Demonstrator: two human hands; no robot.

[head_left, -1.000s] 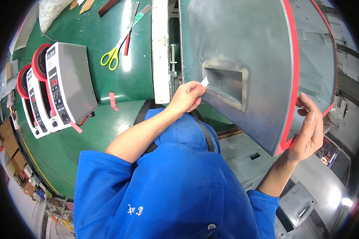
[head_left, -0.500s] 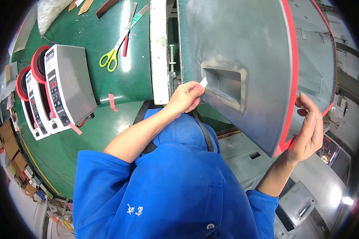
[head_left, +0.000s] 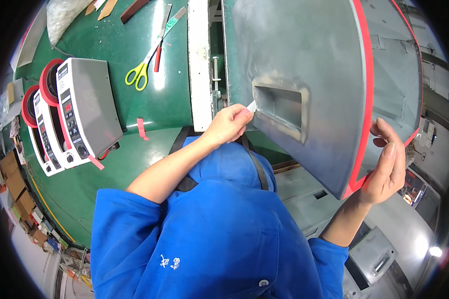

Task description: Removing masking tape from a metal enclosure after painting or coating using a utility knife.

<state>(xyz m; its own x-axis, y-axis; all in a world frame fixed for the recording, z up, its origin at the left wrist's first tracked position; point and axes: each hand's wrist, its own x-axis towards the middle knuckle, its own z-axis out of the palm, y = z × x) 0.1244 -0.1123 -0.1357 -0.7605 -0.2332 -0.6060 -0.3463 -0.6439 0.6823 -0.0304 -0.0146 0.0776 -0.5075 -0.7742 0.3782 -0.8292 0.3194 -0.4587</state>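
In front of me stands a grey metal panel [head_left: 304, 45] with a rectangular recess [head_left: 284, 107] framed by a beige border. Red tape [head_left: 368, 79] runs along the panel's right edge. My left hand [head_left: 229, 123] is closed, pinching a small pale, pointed strip [head_left: 252, 106]; whether it is a blade or a piece of tape cannot be made out. The strip's tip is beside the recess's left edge. At the panel's lower right corner, my right hand [head_left: 384, 169] is next to the taped edge. Its fingers are bent but apart from the thumb, with nothing visible between them.
On the green table [head_left: 174, 104] to the left lie yellow-green scissors [head_left: 138, 74], a red pen-like tool [head_left: 157, 59] and a pink tape piece [head_left: 142, 128]. White tape dispensers [head_left: 87, 99] with red rolls stand farther left. Grey metal parts [head_left: 374, 256] lie at lower right.
My left hand has shifted slightly left and down, and more of the pale strip shows. My right hand has hardly moved.
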